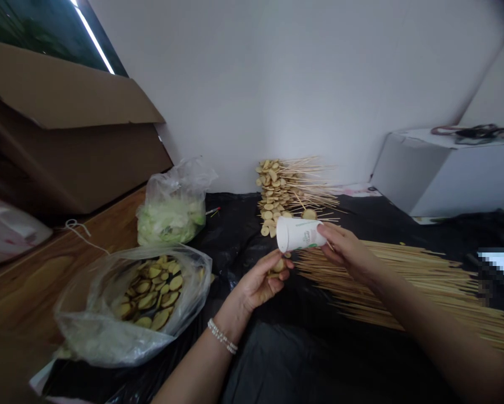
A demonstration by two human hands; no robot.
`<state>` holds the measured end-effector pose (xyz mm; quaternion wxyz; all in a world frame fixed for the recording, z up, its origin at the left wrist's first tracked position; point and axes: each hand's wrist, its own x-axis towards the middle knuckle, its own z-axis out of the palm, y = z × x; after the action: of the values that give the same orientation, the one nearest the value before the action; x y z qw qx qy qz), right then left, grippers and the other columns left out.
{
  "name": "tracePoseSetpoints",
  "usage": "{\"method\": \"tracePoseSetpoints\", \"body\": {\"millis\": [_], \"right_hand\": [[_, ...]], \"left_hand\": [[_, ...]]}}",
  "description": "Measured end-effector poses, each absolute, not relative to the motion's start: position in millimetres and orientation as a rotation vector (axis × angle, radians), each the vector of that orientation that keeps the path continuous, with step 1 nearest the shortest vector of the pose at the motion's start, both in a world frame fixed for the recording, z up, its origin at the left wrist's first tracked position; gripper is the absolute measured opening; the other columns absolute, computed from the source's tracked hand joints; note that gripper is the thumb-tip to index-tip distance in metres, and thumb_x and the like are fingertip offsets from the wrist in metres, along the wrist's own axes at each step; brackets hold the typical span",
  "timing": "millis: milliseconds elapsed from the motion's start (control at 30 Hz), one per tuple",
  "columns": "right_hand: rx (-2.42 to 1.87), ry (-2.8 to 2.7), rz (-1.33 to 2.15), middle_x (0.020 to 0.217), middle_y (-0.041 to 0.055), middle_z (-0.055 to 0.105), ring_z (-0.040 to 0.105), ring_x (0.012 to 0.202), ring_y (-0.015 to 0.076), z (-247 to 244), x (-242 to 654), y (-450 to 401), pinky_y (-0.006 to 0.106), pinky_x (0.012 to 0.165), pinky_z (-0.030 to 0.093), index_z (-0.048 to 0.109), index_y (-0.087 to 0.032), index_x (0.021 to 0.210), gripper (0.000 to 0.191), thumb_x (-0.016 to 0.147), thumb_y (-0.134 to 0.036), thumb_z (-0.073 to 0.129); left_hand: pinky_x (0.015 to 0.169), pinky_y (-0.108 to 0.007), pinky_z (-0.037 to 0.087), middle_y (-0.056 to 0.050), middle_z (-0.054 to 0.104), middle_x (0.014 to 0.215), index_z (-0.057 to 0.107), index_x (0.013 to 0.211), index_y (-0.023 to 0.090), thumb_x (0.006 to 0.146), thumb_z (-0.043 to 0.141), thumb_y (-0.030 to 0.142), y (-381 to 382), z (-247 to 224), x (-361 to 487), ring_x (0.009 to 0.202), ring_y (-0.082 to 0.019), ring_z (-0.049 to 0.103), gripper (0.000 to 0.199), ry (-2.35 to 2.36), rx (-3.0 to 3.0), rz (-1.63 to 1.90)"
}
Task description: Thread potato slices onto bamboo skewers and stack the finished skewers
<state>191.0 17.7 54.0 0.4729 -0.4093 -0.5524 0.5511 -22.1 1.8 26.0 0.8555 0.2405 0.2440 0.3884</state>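
Observation:
My right hand (338, 247) grips a white paper cup (300, 233) with green print, tilted on its side, its wide end toward the left. Just below that end, my left hand (262, 280) curls round several potato slices (277, 268). Behind the cup lies a stack of skewered potato slices (274, 188), their sticks pointing right. A wide spread of bare wooden skewers (403, 280) lies under and beside my right forearm. To the left, an open clear plastic bag (83, 314) holds many loose potato slices (151, 292).
A tied clear bag of pale green vegetables (171, 219) stands at the back left, near a large cardboard box (75, 151). At the right is a white box (445, 168) with dark cords on top. Black plastic sheeting (277, 359) covers the surface.

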Motion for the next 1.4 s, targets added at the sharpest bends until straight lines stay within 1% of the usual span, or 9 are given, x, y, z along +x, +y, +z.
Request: {"method": "tracePoseSetpoints", "body": {"millis": [100, 167, 333, 600, 900, 1067, 1200, 1300, 1400], "right_hand": [[-1.038, -1.405, 1.350, 0.042, -0.0097, 0.031, 0.018, 0.035, 0.0046, 48.9, 187.4, 18.1, 0.023, 0.037, 0.008, 0.059, -0.018, 0.098, 0.037, 0.083, -0.052, 0.055], [-1.072, -1.430, 1.347, 0.043, -0.0085, 0.036, 0.022, 0.036, 0.0056, 43.4, 184.8, 19.7, 0.022, 0.036, 0.011, 0.058, -0.020, 0.106, 0.041, 0.080, -0.052, 0.058], [-1.130, -1.431, 1.271, 0.069, 0.0005, 0.063, 0.029, 0.039, 0.0045, 33.8, 186.0, 27.0, 0.021, 0.036, 0.016, 0.055, -0.020, 0.111, 0.049, 0.078, -0.056, 0.057], [-1.230, -1.508, 1.207, 0.071, 0.0019, 0.063, 0.035, 0.043, 0.0069, 41.5, 189.2, 25.5, 0.023, 0.040, 0.022, 0.051, -0.016, 0.118, 0.054, 0.077, -0.051, 0.059], [-1.251, -1.536, 1.178, 0.069, 0.0009, 0.063, 0.039, 0.044, 0.0078, 41.0, 188.5, 24.5, 0.023, 0.042, 0.024, 0.050, -0.015, 0.120, 0.057, 0.077, -0.051, 0.059], [-1.253, -1.534, 1.170, 0.067, 0.0005, 0.062, 0.041, 0.046, 0.0085, 42.9, 187.4, 24.0, 0.023, 0.043, 0.025, 0.050, -0.014, 0.119, 0.056, 0.076, -0.049, 0.060], [-1.260, -1.526, 1.169, 0.069, 0.0017, 0.063, 0.046, 0.049, 0.0103, 44.5, 187.3, 23.6, 0.024, 0.045, 0.028, 0.049, -0.014, 0.119, 0.055, 0.076, -0.048, 0.060], [-1.255, -1.535, 1.141, 0.069, 0.0019, 0.063, 0.050, 0.054, 0.0121, 44.2, 188.6, 24.3, 0.024, 0.048, 0.032, 0.051, -0.014, 0.117, 0.053, 0.076, -0.046, 0.060], [-1.265, -1.549, 1.107, 0.068, 0.0021, 0.063, 0.052, 0.057, 0.0133, 43.6, 190.5, 25.4, 0.025, 0.049, 0.034, 0.052, -0.014, 0.116, 0.052, 0.076, -0.045, 0.060]], "left_hand": [[0.034, -0.006, 0.025, -0.004, 0.056, 0.074, 0.061, 0.090, 0.011, 0.077, 0.066, 0.034, 4.2, 26.1, -19.9, 0.051, -0.003, 0.043, 0.027, 0.554, 0.514, 0.874], [0.033, -0.007, 0.022, -0.001, 0.052, 0.066, 0.061, 0.086, 0.012, 0.071, 0.070, 0.028, 8.3, 23.9, -19.5, 0.047, -0.002, 0.040, 0.024, 0.691, 0.556, 0.963], [0.035, -0.011, 0.019, 0.004, 0.049, 0.056, 0.060, 0.083, 0.013, 0.061, 0.073, 0.023, 21.9, 20.8, -33.4, 0.042, -0.002, 0.039, 0.027, 1.055, 0.765, 1.259], [0.040, -0.018, 0.028, 0.005, 0.050, 0.047, 0.064, 0.084, 0.012, 0.063, 0.069, 0.035, 31.3, 35.7, -69.1, 0.039, -0.006, 0.040, 0.031, 1.489, 1.086, 1.455], [0.047, -0.023, 0.034, 0.001, 0.056, 0.050, 0.070, 0.085, 0.015, 0.064, 0.064, 0.034, 38.5, 29.9, -101.1, 0.046, -0.013, 0.049, 0.029, 1.890, 1.366, 1.352], [0.046, -0.023, 0.033, 0.000, 0.056, 0.050, 0.070, 0.082, 0.014, 0.066, 0.066, 0.042, 36.6, 31.7, -101.9, 0.046, -0.013, 0.048, 0.033, 1.873, 1.398, 1.323], [0.043, -0.022, 0.030, 0.002, 0.053, 0.050, 0.068, 0.087, 0.013, 0.072, 0.061, 0.049, 32.0, 44.7, -94.8, 0.043, -0.009, 0.043, 0.040, 1.752, 1.295, 1.631], [0.040, -0.019, 0.026, 0.005, 0.047, 0.050, 0.066, 0.088, 0.014, 0.073, 0.064, 0.045, 25.4, 56.4, -81.8, 0.042, -0.006, 0.037, 0.034, 1.435, 1.189, 1.827], [0.038, -0.015, 0.023, 0.006, 0.045, 0.052, 0.065, 0.088, 0.012, 0.075, 0.066, 0.040, 14.0, 60.1, -58.0, 0.040, -0.002, 0.031, 0.031, 1.016, 1.008, 1.618]]}}
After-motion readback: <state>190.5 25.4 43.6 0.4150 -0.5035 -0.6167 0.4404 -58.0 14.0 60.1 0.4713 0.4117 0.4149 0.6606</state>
